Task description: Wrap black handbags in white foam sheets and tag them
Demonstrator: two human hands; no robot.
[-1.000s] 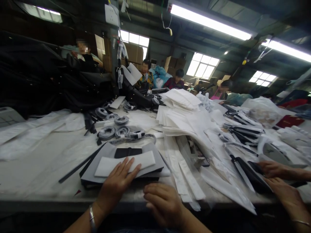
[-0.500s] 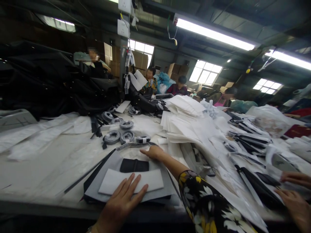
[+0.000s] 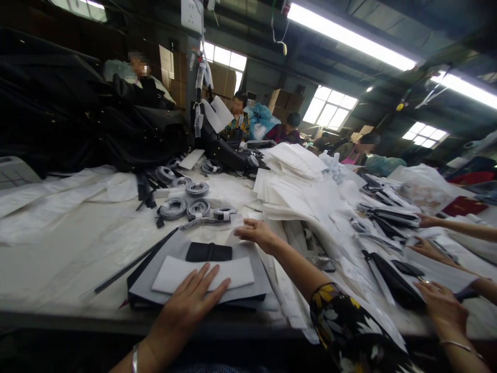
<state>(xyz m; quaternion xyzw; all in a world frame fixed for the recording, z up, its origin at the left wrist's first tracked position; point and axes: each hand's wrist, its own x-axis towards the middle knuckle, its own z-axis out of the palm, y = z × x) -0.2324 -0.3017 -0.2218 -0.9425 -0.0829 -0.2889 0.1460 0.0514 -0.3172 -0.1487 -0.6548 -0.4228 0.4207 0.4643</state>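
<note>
A flat black bag (image 3: 135, 298) lies on the table before me, covered by a grey sheet (image 3: 248, 290). On the sheet lie a small black pouch-like piece (image 3: 209, 252) with a band across its middle and a white padding strip (image 3: 171, 274). My left hand (image 3: 194, 292) rests on the strip, fingers stretched out and slightly spread. Beyond the pouch, a wrapped handle (image 3: 204, 223) curves along the bag's far edge. At that handle's right end, my right hand (image 3: 258, 235) pinches a thin translucent sheet (image 3: 236, 228).
Several wrapped strap coils (image 3: 173, 209) lie behind the bag. A pile of white sheets (image 3: 295, 191) spreads to the right, with a phone-like dark item (image 3: 328, 264) nearby. Co-workers' hands (image 3: 440, 305) handle black pieces at far right. Black bags (image 3: 77, 119) are heaped at back left.
My right hand has drawn its fingers together and lifted the translucent sheet at the handle. My left hand stays on the white strip. More co-worker arms show at right; the view has shifted.
</note>
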